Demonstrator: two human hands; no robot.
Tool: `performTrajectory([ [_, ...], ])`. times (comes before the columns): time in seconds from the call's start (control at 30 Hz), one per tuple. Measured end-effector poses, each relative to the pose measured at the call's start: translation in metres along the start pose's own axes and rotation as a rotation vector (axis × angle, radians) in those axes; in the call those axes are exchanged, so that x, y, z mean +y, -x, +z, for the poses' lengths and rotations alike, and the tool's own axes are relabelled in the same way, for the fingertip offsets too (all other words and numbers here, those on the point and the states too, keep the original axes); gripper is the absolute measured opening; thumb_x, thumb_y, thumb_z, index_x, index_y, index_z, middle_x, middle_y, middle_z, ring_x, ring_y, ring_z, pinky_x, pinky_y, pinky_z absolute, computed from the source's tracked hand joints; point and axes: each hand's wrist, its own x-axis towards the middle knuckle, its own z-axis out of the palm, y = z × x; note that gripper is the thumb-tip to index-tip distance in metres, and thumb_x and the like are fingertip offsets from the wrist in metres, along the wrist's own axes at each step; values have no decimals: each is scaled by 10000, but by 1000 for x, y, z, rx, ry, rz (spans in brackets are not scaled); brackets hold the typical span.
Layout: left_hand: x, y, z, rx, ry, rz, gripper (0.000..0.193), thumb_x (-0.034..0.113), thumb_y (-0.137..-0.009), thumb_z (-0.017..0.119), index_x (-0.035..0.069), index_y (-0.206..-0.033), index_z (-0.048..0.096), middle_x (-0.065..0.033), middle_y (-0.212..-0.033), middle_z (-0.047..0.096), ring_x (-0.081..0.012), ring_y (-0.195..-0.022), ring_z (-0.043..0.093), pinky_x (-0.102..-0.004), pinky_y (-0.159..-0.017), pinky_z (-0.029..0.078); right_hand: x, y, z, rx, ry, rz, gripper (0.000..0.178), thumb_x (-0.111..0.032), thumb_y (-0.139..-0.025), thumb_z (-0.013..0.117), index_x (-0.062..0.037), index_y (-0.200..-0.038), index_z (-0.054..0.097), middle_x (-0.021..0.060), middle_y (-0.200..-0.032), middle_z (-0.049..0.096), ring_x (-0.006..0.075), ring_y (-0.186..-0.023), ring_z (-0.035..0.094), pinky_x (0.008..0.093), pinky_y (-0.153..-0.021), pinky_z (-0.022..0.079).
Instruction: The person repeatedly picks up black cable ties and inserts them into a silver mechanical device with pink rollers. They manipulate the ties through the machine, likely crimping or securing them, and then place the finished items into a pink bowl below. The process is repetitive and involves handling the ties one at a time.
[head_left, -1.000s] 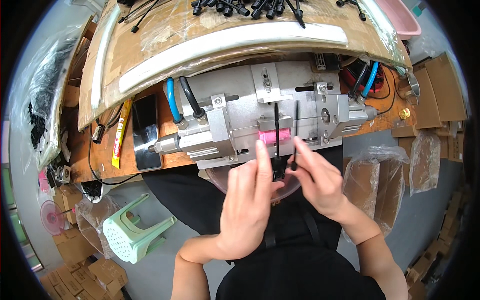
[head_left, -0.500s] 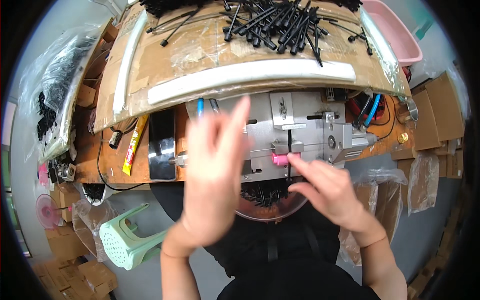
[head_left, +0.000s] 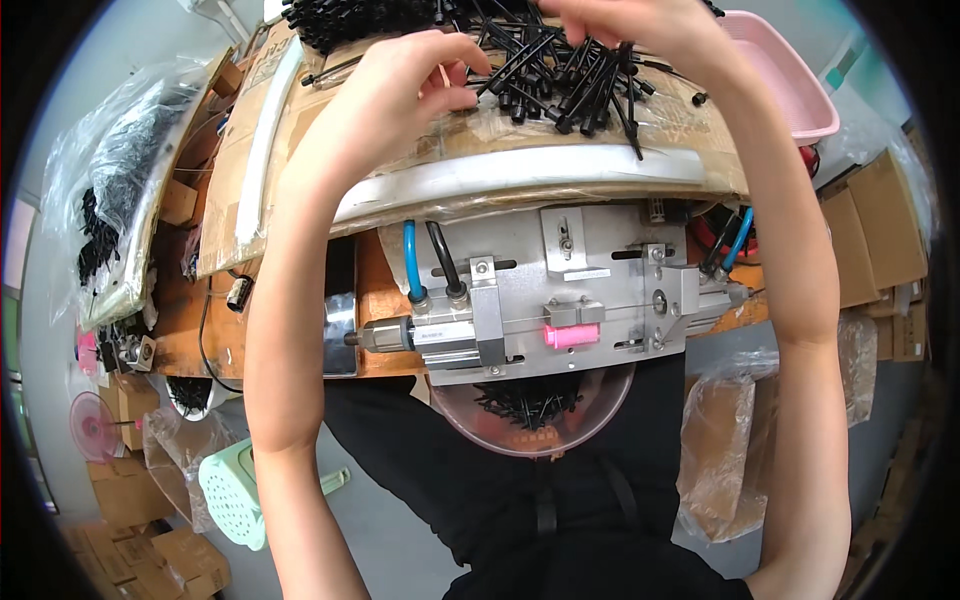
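Observation:
A heap of thin black plastic rods with thicker ends (head_left: 590,95) lies on the cardboard-covered shelf. At its left edge is my left hand (head_left: 415,80), thumb and index finger apart, with nothing seen between them. My right hand (head_left: 640,25) reaches over the heap from the right; its fingers look spread, and the top edge of the picture cuts it partly. Below the shelf sits a metal clamping fixture (head_left: 520,325) with a pink cylindrical piece (head_left: 571,336) against its small centre block (head_left: 575,313). No rod lies in the fixture.
A clear round bowl (head_left: 470,437) of black rods sits below the fixture. Blue (head_left: 411,260) and black (head_left: 442,255) air hoses rise at its left. A phone (head_left: 340,310) lies behind my left forearm. A pink basin (head_left: 785,75) stands far right, a green stool (head_left: 235,490) lower left.
Both hands have moved up and away from the fixture to the heap, the right one leaving the pink piece. The black rod that stood across the fixture's centre is gone from there.

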Motion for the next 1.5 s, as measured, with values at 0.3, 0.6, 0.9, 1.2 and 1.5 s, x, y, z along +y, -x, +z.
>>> performTrajectory([
  [0.3,14,12,-5,108,-148,17,169,-7,-817,656,38,-976,621,-55,-836,610,-174,-765,590,-314,-702,498,17,25,-53,268,-587,-187,272,-244,-987,588,4,-1098,610,153,-984,708,180,-814,708,207,-605,557],
  [0.6,53,77,-23,34,-38,-249,261,-79,-824,614,16,-1066,644,-75,-907,601,-184,-790,562,-280,-774,468,19,75,-34,423,-661,-193,255,-218,-999,564,19,-1078,617,158,-920,698,175,-762,708,196,-549,549],
  [0.9,189,163,110,-17,-108,-250,682,-42,-747,617,-102,-1397,419,-87,-899,494,-210,-789,509,-313,-756,474,21,142,4,525,-633,-143,274,-209,-1009,530,13,-1163,580,162,-919,690,179,-787,700,184,-532,536],
  [1.2,189,150,128,-51,-173,-246,706,-38,-733,605,-114,-1401,392,-87,-916,501,-201,-825,515,-295,-797,482,14,199,6,493,-369,-174,253,-95,-1012,495,54,-1206,558,144,-1056,650,148,-851,614,204,-612,442],
  [1.5,166,127,73,-84,-5,-259,635,-13,-775,623,-48,-1383,444,-135,-962,511,-276,-918,532,-355,-821,476,0,272,130,335,19,-68,580,130,-722,725,104,-1272,546,198,-1094,675,215,-720,649,303,-630,537],
])
